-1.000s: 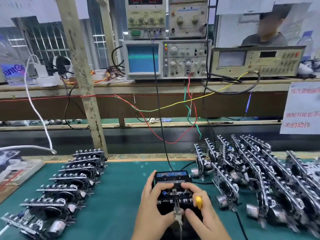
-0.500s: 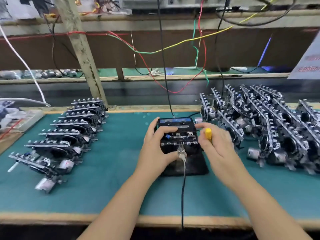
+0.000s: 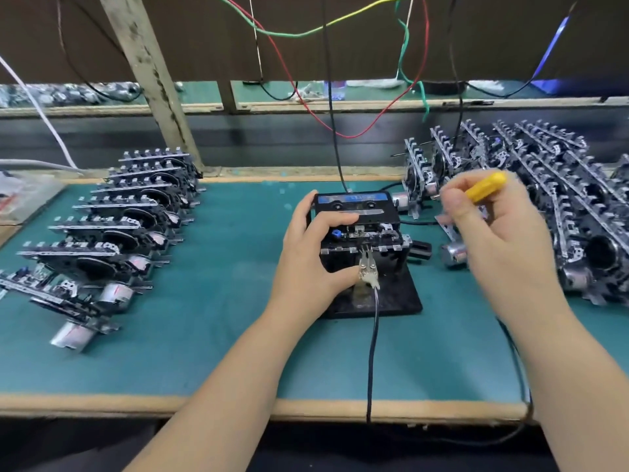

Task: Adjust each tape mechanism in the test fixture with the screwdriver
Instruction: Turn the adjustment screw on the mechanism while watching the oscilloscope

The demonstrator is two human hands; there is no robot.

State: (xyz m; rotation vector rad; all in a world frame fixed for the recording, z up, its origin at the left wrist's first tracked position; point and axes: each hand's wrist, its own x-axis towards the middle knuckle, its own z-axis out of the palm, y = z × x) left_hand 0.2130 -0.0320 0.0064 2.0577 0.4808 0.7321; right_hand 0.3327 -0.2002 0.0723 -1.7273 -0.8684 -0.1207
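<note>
A black tape mechanism (image 3: pixel 371 229) with a blue-labelled cassette sits in the black test fixture (image 3: pixel 391 298) at the middle of the green mat. A metal clip (image 3: pixel 368 270) with a black cable hangs on its front edge. My left hand (image 3: pixel 311 253) grips the mechanism's left side, index finger across its top and thumb near the clip. My right hand (image 3: pixel 500 240) holds the yellow-handled screwdriver (image 3: pixel 485 187) raised to the right of the fixture, apart from the mechanism. The screwdriver's tip is hidden by my fingers.
A row of tape mechanisms (image 3: pixel 112 226) lies on the left of the mat (image 3: pixel 218 335). A denser pile of mechanisms (image 3: pixel 544 199) fills the right side. Coloured wires (image 3: pixel 306 90) hang from above behind the fixture. A wooden post (image 3: pixel 149 80) stands at the back left.
The camera has tilted down, away from the instruments and onto the mat. My right hand has lifted the screwdriver off the mechanism and drawn it to the right. The left hand stays on the mechanism.
</note>
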